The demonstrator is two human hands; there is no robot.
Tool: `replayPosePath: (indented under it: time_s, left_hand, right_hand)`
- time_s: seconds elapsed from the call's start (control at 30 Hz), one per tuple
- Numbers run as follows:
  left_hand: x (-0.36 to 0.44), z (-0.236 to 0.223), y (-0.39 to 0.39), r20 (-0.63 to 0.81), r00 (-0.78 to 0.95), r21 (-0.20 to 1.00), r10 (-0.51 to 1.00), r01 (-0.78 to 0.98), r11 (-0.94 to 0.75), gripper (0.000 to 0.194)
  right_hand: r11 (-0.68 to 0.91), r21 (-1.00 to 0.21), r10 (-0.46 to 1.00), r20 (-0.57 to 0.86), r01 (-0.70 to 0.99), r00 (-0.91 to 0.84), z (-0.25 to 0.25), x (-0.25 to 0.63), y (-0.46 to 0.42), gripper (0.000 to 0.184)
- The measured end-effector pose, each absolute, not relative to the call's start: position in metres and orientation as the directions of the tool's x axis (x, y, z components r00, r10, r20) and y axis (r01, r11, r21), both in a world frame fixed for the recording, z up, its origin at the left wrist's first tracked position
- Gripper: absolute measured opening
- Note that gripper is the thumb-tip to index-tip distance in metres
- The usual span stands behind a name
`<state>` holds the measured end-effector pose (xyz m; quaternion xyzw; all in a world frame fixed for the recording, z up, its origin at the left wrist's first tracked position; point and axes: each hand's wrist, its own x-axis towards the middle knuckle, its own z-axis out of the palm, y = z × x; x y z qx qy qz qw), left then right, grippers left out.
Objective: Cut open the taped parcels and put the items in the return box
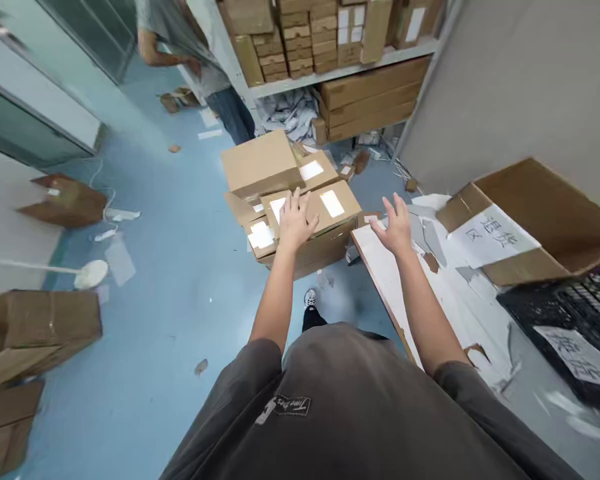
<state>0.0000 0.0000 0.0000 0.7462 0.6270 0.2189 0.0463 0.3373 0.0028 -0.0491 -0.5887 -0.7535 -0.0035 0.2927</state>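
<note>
Both hands are spread wide and holding nothing, the left hand (295,217) over the labelled boxes (300,213) stacked on the floor mid-frame, the right hand (396,227) above the table (390,280) edge; those boxes look stiff, probably hefty, best gripped low at opposite sides.

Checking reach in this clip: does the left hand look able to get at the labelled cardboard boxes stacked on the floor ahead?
Probably yes. The left hand, open with fingers spread, already appears to lie over the stack of labelled boxes, with nothing between them. The right hand hovers open over the white tabletop.
</note>
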Motion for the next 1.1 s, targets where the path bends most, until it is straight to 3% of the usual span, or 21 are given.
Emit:
replayPosePath:
  time_s: [0.37,0.53,0.77,1.1]
  left_hand:
    - [-0.177,-0.019,0.067,0.237,-0.205,0.418,0.95,0.904,0.091,0.074]
    - [-0.232,-0.034,0.108,0.184,-0.274,0.443,0.944,0.88,0.169,0.082]
    - [-0.265,-0.072,0.168,0.029,-0.262,0.508,0.965,0.835,0.212,0.119]
    - [-0.267,-0.075,0.189,-0.022,-0.265,0.507,0.964,0.828,0.24,0.12]
  right_hand:
    - [0.54,-0.297,0.822,0.388,0.788,-0.417,-0.046,0.135,0.165,0.083]
    - [0.553,-0.266,0.824,0.315,0.79,-0.471,-0.049,0.079,0.225,0.091]
    - [0.543,-0.29,0.839,0.17,0.788,-0.516,-0.058,0.046,0.273,0.113]
    - [0.463,-0.251,0.886,0.133,0.85,-0.444,-0.072,0.033,0.279,0.122]
